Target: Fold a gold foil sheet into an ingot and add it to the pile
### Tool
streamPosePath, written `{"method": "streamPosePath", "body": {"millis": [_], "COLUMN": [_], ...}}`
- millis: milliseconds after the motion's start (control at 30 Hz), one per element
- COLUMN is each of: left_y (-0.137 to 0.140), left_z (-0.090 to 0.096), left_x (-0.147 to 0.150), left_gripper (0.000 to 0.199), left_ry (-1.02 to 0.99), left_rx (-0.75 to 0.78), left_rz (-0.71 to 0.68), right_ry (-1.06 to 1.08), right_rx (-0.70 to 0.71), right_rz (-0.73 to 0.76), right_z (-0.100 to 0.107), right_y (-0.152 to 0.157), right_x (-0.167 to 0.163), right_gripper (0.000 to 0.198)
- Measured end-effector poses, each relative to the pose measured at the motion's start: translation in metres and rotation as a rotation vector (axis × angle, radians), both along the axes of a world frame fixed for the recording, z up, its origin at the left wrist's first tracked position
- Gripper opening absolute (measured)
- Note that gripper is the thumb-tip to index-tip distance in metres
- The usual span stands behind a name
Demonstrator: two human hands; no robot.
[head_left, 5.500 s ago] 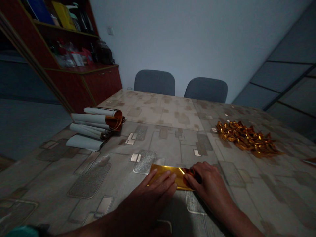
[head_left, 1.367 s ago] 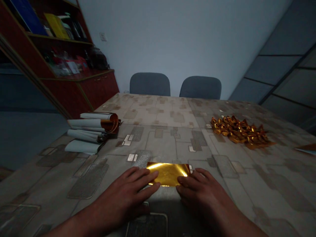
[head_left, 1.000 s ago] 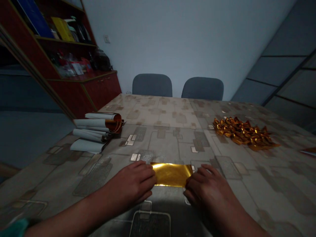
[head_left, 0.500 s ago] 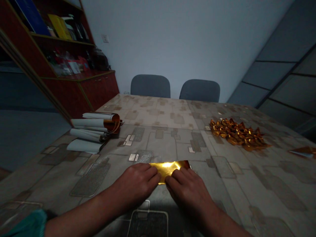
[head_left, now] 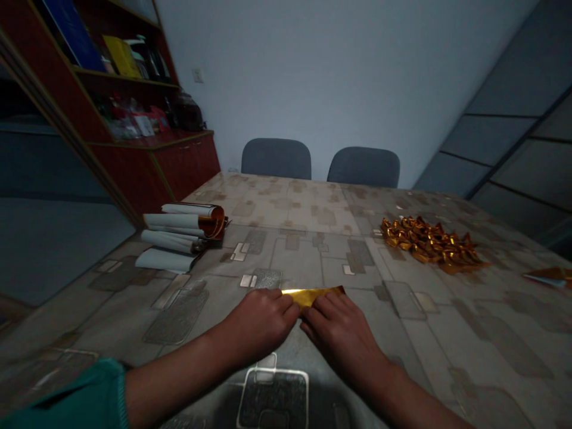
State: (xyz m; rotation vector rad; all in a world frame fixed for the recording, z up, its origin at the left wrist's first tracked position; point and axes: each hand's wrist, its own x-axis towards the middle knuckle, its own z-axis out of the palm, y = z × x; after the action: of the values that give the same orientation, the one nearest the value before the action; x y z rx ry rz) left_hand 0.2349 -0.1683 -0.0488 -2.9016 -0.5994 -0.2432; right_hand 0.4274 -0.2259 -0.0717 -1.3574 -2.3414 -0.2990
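gold foil strip lies pinned under left hand and right hand, fingers pressed flat.

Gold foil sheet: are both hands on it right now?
Touching. The head view shows left hand and right hand pressing their fingertips onto the near edge of the gold foil sheet, no gap.

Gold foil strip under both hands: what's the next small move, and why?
Probably slide the fingertips outward along the gold foil strip to sharpen the crease. The left hand and right hand press side by side at its near edge, and only a narrow band of the folded foil shows beyond them, flat on the table.
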Motion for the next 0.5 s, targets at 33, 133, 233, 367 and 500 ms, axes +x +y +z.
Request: {"method": "streamPosePath", "body": {"millis": [33,133,233,367,500], "left_y": [-0.001,-0.003,-0.003,-0.004,-0.009], "left_z": [-0.002,-0.007,-0.009,-0.01,-0.014], "left_x": [0.001,-0.003,-0.013,-0.031,-0.046], "left_gripper": [0.01,0.013,0.022,0.025,0.027], "left_ry": [-0.024,-0.085,-0.133,-0.194,-0.251], "left_rx": [0.011,0.03,0.04,0.02,-0.037], "left_rz": [-0.003,-0.031,-0.07,-0.087,-0.075], "right_ry": [-0.011,-0.027,-0.034,-0.04,-0.05], "right_rx": [0.034,0.064,0.038,0.014,-0.014], "right_rz": [0.005,0.012,0.013,0.059,0.093], "right_z": [-0.001,-0.002,0.0,0.005,0.007], "right_y": [0.001,0.001,-0.002,-0.007,-0.011], "right_x": [0.0,0.0,-0.001,-0.002,0.002], "right_gripper": [0.009,0.017,0.02,0.021,0.019]}}
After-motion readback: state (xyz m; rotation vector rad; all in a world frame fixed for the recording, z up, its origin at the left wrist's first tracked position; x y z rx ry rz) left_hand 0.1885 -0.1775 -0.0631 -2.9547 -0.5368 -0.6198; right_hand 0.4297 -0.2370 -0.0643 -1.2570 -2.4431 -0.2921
